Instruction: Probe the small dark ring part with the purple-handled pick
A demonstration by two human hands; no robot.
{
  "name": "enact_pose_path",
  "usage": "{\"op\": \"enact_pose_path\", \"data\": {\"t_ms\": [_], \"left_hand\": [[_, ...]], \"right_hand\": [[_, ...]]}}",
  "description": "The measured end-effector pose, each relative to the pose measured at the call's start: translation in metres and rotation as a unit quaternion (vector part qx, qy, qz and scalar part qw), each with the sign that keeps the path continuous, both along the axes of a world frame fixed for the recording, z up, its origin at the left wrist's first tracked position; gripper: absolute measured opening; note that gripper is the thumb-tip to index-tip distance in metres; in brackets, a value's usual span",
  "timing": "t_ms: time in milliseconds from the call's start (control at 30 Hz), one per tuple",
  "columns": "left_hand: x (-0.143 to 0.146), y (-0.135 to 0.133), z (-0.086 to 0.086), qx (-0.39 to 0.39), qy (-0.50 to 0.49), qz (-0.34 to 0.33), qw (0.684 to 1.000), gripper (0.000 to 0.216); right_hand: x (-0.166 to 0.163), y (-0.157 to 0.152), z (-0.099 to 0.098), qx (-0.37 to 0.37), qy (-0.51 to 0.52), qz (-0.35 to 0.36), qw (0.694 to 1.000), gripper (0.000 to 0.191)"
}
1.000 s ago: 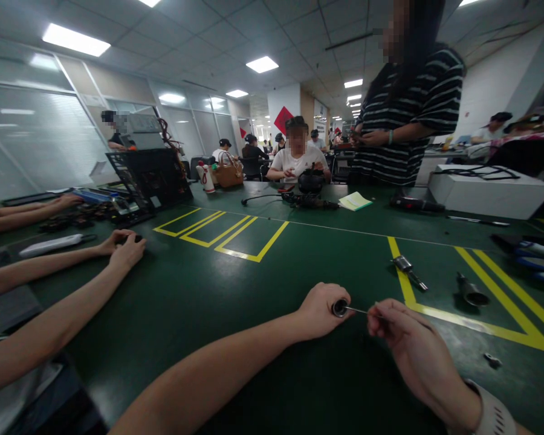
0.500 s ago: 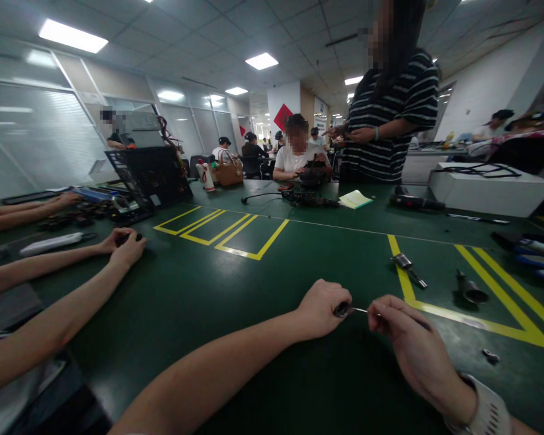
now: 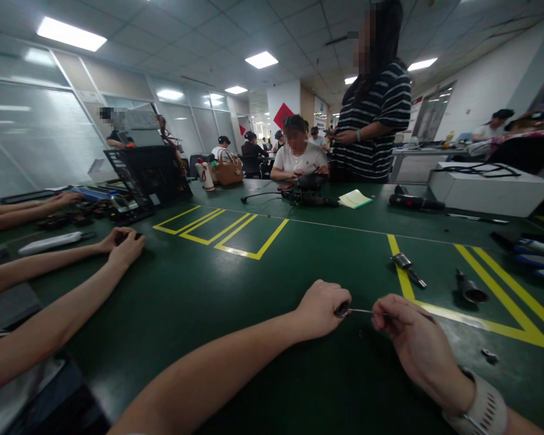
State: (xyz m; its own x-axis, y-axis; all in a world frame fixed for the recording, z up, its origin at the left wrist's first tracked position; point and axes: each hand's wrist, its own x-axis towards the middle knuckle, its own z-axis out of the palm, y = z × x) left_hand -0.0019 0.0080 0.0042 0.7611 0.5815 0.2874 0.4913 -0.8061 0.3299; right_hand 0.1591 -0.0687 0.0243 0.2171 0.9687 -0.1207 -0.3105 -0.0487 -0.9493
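My left hand (image 3: 321, 308) is wrapped round a dark hollow cylindrical part (image 3: 343, 310), whose open round end faces right. A thin metal rod (image 3: 361, 311) runs from that end to my right hand (image 3: 405, 332), which pinches it between thumb and fingers. Whether the rod's tip sits inside the part I cannot tell. Below the gap between my hands, a tiny dark piece (image 3: 360, 333) shows faintly over the table. To the right lie a metal part with a shaft (image 3: 405, 264), a flared metal housing (image 3: 474, 290) and a small metal piece (image 3: 490, 356).
The green table (image 3: 199, 290) carries yellow tape lines. Power drill (image 3: 416, 199), white box (image 3: 489, 187) and blue-handled tools (image 3: 539, 260) lie right. A co-worker's hands (image 3: 126, 244) hold something dark at left. Ahead are a yellow-green pad (image 3: 355, 199), a seated person and a standing person.
My right hand has shifted slightly right with the rod, away from the cylindrical part. The tiny dark piece below now shows. The standing person across the table has moved left.
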Motion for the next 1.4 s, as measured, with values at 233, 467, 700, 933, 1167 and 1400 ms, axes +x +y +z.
{"op": "enact_pose_path", "data": {"t_ms": [233, 467, 700, 933, 1167, 1400], "left_hand": [[0.0, 0.001, 0.001, -0.004, -0.005, -0.027, 1.0, 0.009], [0.0, 0.001, 0.004, -0.019, 0.012, -0.02, 1.0, 0.012], [-0.001, 0.002, 0.002, -0.019, 0.018, -0.012, 1.0, 0.011], [0.0, 0.0, 0.004, -0.014, 0.026, -0.019, 0.999, 0.01], [0.0, -0.002, 0.007, -0.016, 0.046, -0.016, 0.999, 0.01], [0.001, -0.004, 0.008, 0.006, 0.054, -0.017, 0.998, 0.007]], "right_hand": [[-0.005, -0.006, 0.001, 0.033, -0.056, 0.024, 0.998, 0.019], [0.0, -0.002, -0.01, 0.029, -0.044, 0.027, 0.998, 0.019], [0.002, 0.0, -0.011, 0.007, -0.03, 0.024, 0.999, 0.022], [0.005, 0.003, -0.012, -0.01, -0.016, 0.016, 1.0, 0.022], [0.005, 0.003, -0.011, -0.015, 0.004, 0.009, 1.0, 0.023], [0.001, 0.002, -0.006, -0.017, 0.024, -0.013, 0.999, 0.023]]}}
